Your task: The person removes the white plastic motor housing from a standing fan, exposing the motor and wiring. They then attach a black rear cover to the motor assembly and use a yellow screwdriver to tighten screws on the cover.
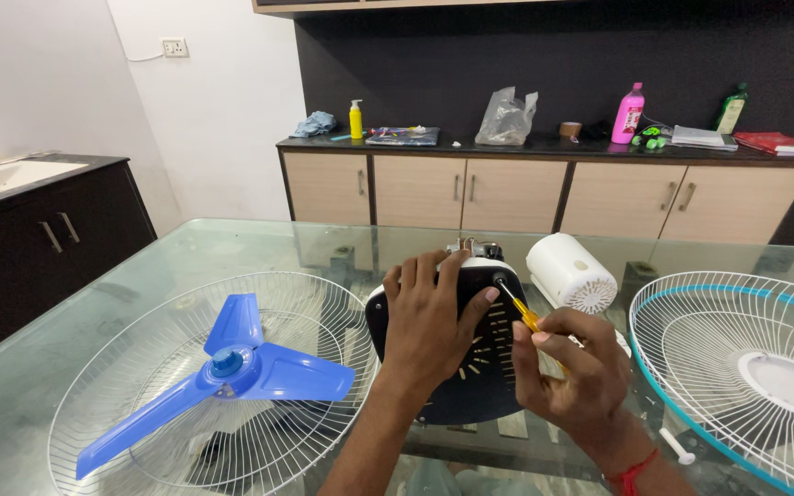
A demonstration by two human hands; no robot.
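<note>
Screwdriver on fan motor
Left hand (429, 321) splayed flat on motor (470, 367); right hand (567, 372) pinches screwdriver (527, 318), shaft pointing 10 o'clock into screw (498, 282) at motor's top.

Left hand (429, 317) lay flat, fingers spread, forearm reaching forward. Right hand (570, 372) curled in a closed pinch grip, wrist bent.
</note>
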